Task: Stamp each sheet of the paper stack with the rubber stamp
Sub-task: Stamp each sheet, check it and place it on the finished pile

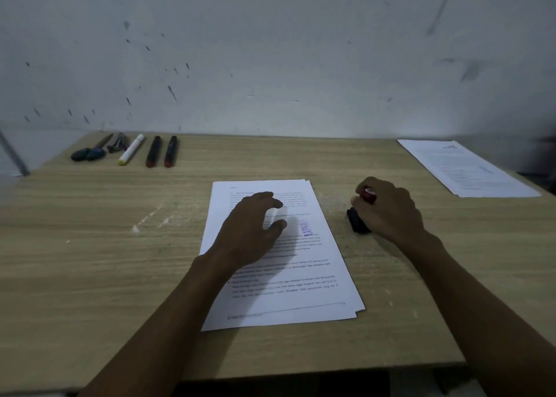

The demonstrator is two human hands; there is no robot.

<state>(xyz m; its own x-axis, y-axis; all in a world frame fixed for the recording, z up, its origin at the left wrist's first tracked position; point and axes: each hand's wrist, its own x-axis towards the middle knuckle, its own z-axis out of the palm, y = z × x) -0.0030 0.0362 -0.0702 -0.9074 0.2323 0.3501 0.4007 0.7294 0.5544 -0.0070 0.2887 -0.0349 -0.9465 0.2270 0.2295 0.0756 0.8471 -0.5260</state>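
Our right hand (388, 207) grips the rubber stamp (361, 213) on the desk (120, 261) beside the paper stack (319, 276); our left hand (252, 228) rests relaxed on its stamped top sheet, which we judge needs lifting away next.

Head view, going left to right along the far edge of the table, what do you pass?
Screwdrivers → folded dark tool → white marker → two black markers with red caps → sheets of paper at far right.

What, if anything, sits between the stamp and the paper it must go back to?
Nothing visible. The right hand holds the stamp on the table just right of the stack; bare wood lies between. The left hand covers the sheet's left-centre, beside a purple mark.
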